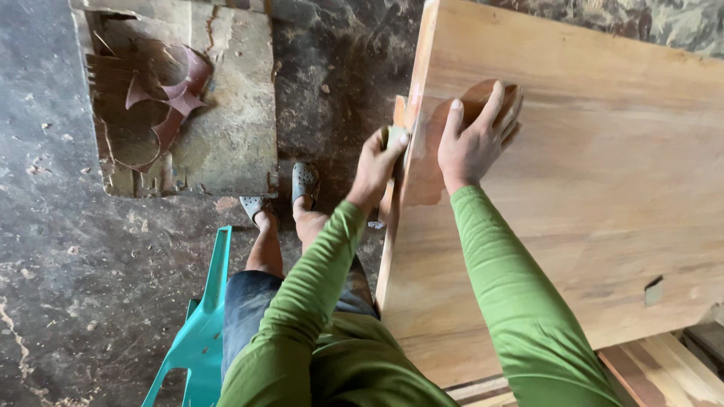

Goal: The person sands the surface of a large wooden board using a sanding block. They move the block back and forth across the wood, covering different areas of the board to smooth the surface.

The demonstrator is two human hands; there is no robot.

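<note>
A person in green long sleeves works at a broad wooden panel (pixel 588 173) that fills the right of the scene from twelve to five o'clock, its pale face tilted toward the viewer; the right hand (pixel 477 134) lies flat on the board near its left edge, fingers together and pressed down on a sheet of reddish-brown sandpaper (pixel 483 96) whose rounded corner shows beyond the fingertips; just to nine o'clock of it, the left hand (pixel 379 162) is closed around the panel's edge, thumb on top, pinching what looks like a small folded pad, though its kind cannot be told; a darker, reddish patch of wood spreads under and below the right hand; a small dark notch (pixel 654 291) marks the board toward four o'clock; below the panel at five o'clock lie pale wooden planks (pixel 664 373); at seven o'clock a teal plastic chair (pixel 204 332) stands beside the person's bare legs, the feet in perforated grey clogs (pixel 304 181) on the dusty floor (pixel 60 249); at eleven o'clock a worn concrete block (pixel 234 113) carries torn scraps of used sandpaper (pixel 170 102), well apart from both hands.
</note>
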